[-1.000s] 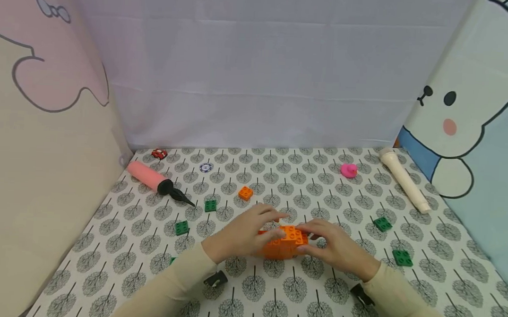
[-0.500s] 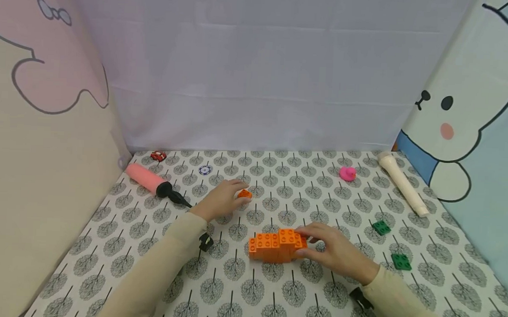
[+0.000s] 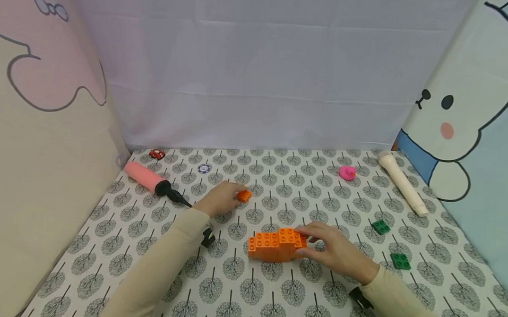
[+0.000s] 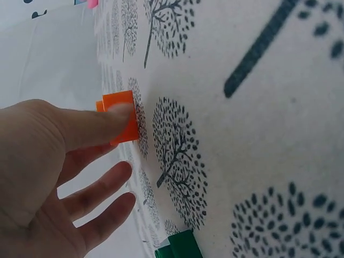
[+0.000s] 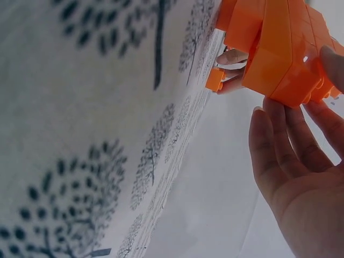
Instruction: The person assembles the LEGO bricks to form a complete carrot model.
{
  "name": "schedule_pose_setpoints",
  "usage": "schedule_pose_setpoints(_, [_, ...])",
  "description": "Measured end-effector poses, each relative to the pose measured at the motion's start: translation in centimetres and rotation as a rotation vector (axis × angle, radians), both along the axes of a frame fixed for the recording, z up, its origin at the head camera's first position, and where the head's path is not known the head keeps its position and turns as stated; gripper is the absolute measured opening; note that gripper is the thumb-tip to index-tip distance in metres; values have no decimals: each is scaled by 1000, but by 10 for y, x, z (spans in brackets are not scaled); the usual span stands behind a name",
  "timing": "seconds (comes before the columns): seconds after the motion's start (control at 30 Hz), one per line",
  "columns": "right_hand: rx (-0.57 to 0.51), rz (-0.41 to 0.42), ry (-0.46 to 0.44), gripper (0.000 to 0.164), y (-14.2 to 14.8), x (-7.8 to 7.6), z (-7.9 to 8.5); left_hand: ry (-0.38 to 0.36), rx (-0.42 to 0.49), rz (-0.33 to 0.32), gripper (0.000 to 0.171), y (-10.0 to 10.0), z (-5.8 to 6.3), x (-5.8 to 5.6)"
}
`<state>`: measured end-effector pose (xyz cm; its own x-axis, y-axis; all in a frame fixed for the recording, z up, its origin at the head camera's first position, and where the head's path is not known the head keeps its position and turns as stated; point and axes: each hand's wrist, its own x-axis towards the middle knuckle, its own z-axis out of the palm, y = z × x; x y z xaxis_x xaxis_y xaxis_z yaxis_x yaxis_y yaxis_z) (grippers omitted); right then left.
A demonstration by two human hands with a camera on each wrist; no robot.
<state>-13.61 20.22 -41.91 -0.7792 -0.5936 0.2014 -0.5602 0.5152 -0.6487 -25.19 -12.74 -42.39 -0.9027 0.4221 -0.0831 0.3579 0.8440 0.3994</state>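
In the head view my left hand [image 3: 219, 198] reaches to a small orange toy brick [image 3: 244, 197] on the tablecloth. The left wrist view has the thumb against one face of this brick [image 4: 122, 100] and a finger behind it, while the other fingers stay apart from it. Nearer to me lies a long block of joined orange bricks [image 3: 270, 247], stepped on top. My right hand [image 3: 339, 252] holds its right end between thumb and fingers; the right wrist view shows these fingertips on the joined bricks [image 5: 282, 54].
Two green bricks [image 3: 380, 226] [image 3: 400, 261] lie on the right, below a white tube [image 3: 403, 183]. A pink toy duck [image 3: 347, 172] is at the back right. At the left are a pink-and-black pump [image 3: 147, 176], a poker chip [image 3: 204, 168] and a red toy car [image 3: 156, 154].
My left hand has left the joined orange bricks, moved away and to the left, and taken the small orange brick between thumb and finger. My right hand has stayed on the joined bricks.
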Motion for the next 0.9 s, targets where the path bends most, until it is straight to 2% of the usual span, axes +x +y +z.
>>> schedule_pose_setpoints(0.2, [-1,7,16,50,-1,0,-1,37,0,9,39,1,0,4])
schedule_pose_setpoints(0.4, [-4,-2,5,51,0,1,0,17,13,15,41,0,0,10])
schedule_pose_setpoints(0.5, [-4,-5,3,51,0,1,0,11,51,25,44,0,1,16])
schedule_pose_setpoints(0.6, [-7,6,14,50,0,1,-1,42,117,30,45,2,6,26])
schedule_pose_setpoints(0.73, [-11,17,22,49,-1,0,-1,100,267,4,43,7,17,43])
schedule_pose_setpoints(0.83, [-11,14,17,49,-1,0,-1,125,397,-53,40,13,27,60])
schedule_pose_setpoints(0.9, [-12,13,14,49,-1,-1,-1,139,451,-103,39,18,32,72])
